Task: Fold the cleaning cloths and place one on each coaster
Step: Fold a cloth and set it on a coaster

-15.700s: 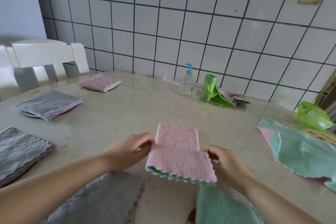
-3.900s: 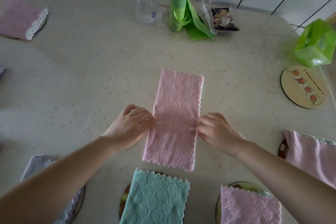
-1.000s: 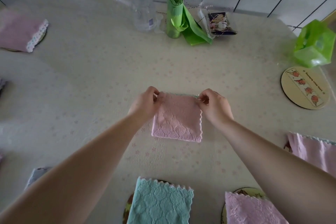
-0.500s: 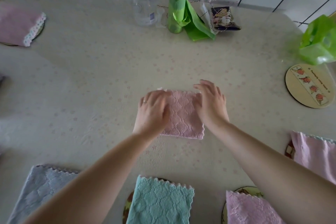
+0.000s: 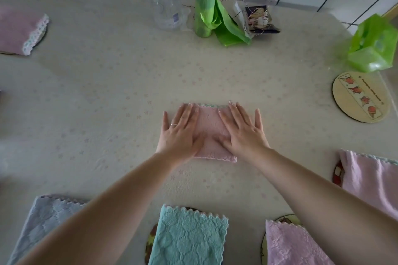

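At the centre of the frame a folded pink cloth (image 5: 212, 133) lies flat on the pale table (image 5: 107, 92), a thin teal edge showing along its far side; the left hand (image 5: 179, 133) lies palm down over the cloth's left part with fingers straight and spread, gripping nothing, a ring on one finger; the right hand (image 5: 242, 133) lies the same way over the right part, fingers straight, pressing flat rather than holding; at the right edge, mid-height, a round coaster (image 5: 360, 97) with a printed strip sits bare, just below a green plastic bag (image 5: 372, 45); along the bottom, a teal cloth (image 5: 189, 239) and a pink one (image 5: 288, 245) each rest on a coaster, and a grey cloth (image 5: 43, 219) lies at the lower left; another pink cloth (image 5: 370, 178) covers a coaster at the lower right, and one more (image 5: 19, 30) sits at the upper left; at the top stand a pump bottle (image 5: 165, 11), a green bag roll (image 5: 204, 8) and a small dark packet (image 5: 260, 20).
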### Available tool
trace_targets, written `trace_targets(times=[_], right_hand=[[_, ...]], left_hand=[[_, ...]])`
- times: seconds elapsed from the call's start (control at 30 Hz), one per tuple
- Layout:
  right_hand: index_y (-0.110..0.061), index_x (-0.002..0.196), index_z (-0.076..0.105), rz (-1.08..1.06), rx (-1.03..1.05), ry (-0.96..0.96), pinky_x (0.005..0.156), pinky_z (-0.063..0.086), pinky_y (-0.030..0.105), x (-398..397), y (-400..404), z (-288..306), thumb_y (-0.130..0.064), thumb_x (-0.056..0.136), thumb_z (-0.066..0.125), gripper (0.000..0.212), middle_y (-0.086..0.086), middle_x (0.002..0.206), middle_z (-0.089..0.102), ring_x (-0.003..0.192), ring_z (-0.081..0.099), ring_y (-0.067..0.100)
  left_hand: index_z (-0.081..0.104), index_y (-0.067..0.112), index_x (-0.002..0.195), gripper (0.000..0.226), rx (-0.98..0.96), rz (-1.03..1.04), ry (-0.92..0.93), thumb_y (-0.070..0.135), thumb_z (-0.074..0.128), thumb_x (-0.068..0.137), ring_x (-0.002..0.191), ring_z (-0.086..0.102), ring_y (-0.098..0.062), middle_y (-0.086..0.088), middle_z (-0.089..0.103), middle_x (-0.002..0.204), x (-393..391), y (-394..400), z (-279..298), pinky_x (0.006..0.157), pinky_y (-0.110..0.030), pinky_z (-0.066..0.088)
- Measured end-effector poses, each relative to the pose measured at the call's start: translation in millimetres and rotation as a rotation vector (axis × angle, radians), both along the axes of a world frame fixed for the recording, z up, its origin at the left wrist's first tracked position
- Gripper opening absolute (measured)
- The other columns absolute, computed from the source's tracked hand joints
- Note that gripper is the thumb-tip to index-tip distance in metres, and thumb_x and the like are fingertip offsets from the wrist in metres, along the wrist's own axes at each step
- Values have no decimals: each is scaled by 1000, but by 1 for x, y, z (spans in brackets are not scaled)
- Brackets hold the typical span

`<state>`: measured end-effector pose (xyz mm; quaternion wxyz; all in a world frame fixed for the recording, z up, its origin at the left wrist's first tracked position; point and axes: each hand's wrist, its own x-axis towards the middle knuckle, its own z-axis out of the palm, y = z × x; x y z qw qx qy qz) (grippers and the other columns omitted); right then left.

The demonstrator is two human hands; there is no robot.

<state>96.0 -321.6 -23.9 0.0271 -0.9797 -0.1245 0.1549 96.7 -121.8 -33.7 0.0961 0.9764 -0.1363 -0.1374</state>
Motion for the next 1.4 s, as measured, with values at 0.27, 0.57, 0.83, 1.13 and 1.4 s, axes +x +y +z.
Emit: trace_targets(times=[0.27, 0.57, 0.83, 1.13, 1.4], right_hand=[[-22, 137, 42, -639, 643, 49, 96, 42, 31, -28, -6, 27, -30, 90, 54, 49, -3, 130, 53, 117, 51, 16], [-7, 103, 64, -1265, 1236, 424, 46, 38, 19, -36, 23, 49, -12, 86, 61, 18, -3, 56, 53, 39, 47, 7], [-15, 80, 57, -1310, 1389, 412, 46, 32, 21, -90, -2, 61, -13, 90, 56, 10, -1, 58, 47, 49, 41, 12], [-14, 113, 54, -1242, 1547, 267, 68, 49, 31, -129, -101, 59, -13, 89, 57, 24, 2, 103, 67, 86, 65, 16], [-18, 96, 58, -1135, 1366, 72, 65, 43, 28, -126, -238, 67, -5, 88, 54, 16, 1, 90, 64, 81, 57, 17]], left_hand=[[29, 15, 142, 59, -366, 382, -74, 31, 51, 90, 128, 40, -24, -5, 43, 141, -9, 30, 23, 104, -42, 35], [47, 17, 131, 52, -935, 811, 387, 19, 63, 82, 98, 61, -20, -3, 65, 112, -21, 23, 34, 79, -30, 46], [55, 17, 82, 14, -1213, 800, 542, 6, 62, 86, 71, 56, -15, -3, 60, 86, -58, 1, 50, 54, -25, 41], [62, 18, 91, 25, -1244, 673, 693, -3, 49, 91, 73, 61, -9, 0, 61, 86, -77, -101, 63, 60, -20, 50], [62, 19, 90, 31, -1246, 667, 692, -7, 45, 90, 71, 59, -12, -1, 61, 86, -66, -242, 76, 65, -25, 47]])
